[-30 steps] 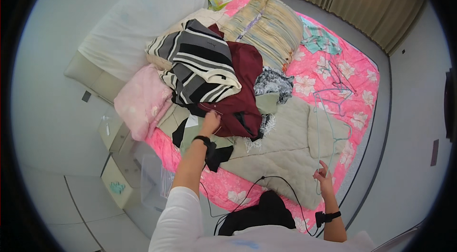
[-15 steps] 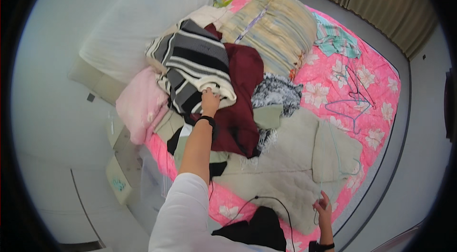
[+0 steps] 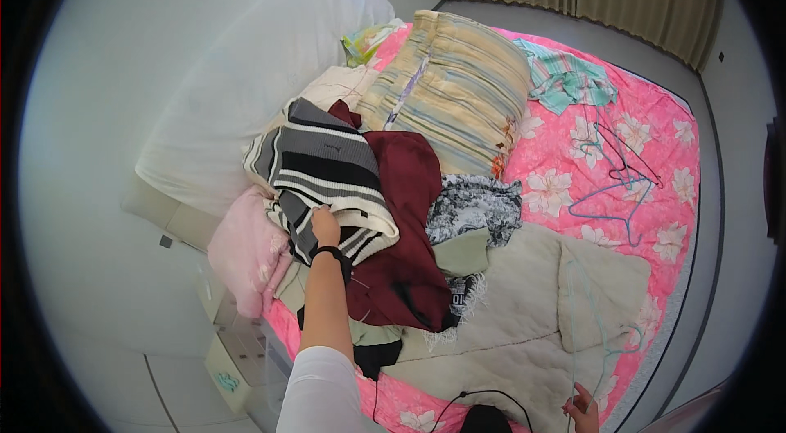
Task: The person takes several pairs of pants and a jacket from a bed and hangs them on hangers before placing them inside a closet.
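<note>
My left hand (image 3: 326,226) is closed on the edge of a grey, black and white striped knit sweater (image 3: 332,155), which lies bunched on a pile of clothes. Beneath and beside the sweater spreads a dark maroon garment (image 3: 401,212). At the lower right, my right hand (image 3: 583,410), partly cut off by the frame's edge, has its fingers pinched around a pale teal clothes hanger (image 3: 606,327). That thin hanger is over the beige quilted cover (image 3: 516,310); its outline is faint against the fabric.
The pink floral bed sheet (image 3: 647,138) holds loose blue and black hangers (image 3: 614,196), a teal checked cloth (image 3: 565,77) and a large striped bedding bundle (image 3: 458,89). A pink pillow-like bundle (image 3: 246,249) lies at left. A black cord (image 3: 491,391) crosses the near edge.
My view has shifted, so the bed sits lower in the picture. My left hand has moved along the sweater's edge toward the left. My right hand still has the hanger.
</note>
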`<state>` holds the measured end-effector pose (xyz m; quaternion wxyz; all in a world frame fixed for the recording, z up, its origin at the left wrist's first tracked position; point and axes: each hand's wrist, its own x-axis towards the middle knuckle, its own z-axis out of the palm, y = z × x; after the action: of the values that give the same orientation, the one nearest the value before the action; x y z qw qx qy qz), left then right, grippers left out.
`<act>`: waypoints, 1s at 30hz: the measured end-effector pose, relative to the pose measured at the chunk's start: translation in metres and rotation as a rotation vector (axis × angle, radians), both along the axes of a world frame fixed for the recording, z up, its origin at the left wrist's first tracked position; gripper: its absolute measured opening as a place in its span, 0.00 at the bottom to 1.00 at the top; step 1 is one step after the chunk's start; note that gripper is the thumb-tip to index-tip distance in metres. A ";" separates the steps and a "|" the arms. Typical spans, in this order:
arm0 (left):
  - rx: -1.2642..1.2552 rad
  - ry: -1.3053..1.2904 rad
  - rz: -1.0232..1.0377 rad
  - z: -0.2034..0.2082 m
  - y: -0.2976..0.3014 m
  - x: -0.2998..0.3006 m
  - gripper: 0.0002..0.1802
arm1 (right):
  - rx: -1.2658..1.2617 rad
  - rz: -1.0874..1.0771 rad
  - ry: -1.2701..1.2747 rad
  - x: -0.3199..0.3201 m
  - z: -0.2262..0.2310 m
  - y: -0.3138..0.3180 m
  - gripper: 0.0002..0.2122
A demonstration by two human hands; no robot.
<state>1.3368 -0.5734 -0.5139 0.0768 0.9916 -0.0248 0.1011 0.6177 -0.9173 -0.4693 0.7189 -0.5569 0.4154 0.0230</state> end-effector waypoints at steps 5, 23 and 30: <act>-0.518 -0.330 -0.153 0.066 -0.007 0.005 0.12 | 0.052 -0.035 -0.077 0.000 -0.020 0.006 0.27; -0.399 -0.265 -0.685 0.384 0.026 -0.279 0.12 | -0.226 0.864 -0.445 0.142 0.241 0.068 0.22; -0.275 -0.464 -0.594 0.463 0.114 -0.308 0.08 | -0.003 0.893 -0.511 0.119 0.328 0.156 0.24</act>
<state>1.0293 -0.4590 -0.0511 0.2269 0.8727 -0.3134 0.2978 0.7371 -0.7609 -0.1411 0.7166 -0.6690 -0.0519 0.1903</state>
